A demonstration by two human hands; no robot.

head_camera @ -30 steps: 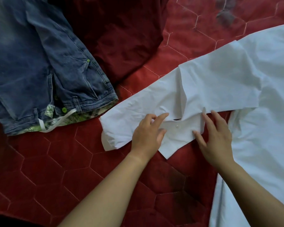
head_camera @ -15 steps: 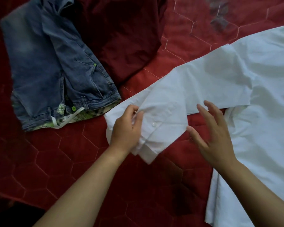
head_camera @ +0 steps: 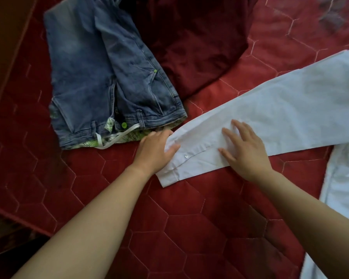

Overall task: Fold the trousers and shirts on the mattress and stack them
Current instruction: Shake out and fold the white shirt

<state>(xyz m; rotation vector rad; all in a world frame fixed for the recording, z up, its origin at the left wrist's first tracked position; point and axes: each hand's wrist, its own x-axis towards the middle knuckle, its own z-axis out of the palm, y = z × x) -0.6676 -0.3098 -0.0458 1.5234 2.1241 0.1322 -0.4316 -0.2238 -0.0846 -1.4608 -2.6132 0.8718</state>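
Observation:
A white shirt [head_camera: 290,109] lies on the red quilted mattress [head_camera: 189,228], its long sleeve stretched flat toward the lower left with a buttoned cuff at the end. My left hand [head_camera: 155,152] grips the cuff end of the sleeve, thumb on top of the cloth. My right hand [head_camera: 244,150] presses flat on the sleeve just right of the cuff, fingers spread. Folded blue jeans [head_camera: 101,77] with a white drawstring lie at the upper left, their waistband close to the cuff.
A dark red garment [head_camera: 193,41] lies bunched behind the jeans. The shirt's body hangs down along the right edge [head_camera: 343,188]. The mattress edge runs down the left side, with darker floor [head_camera: 6,238] beyond it.
The crumpled, doubled-over sleeve has been pulled out straight and flat. My left hand moved from pinching the folded cuff to holding its end; my right hand came down flat on the sleeve.

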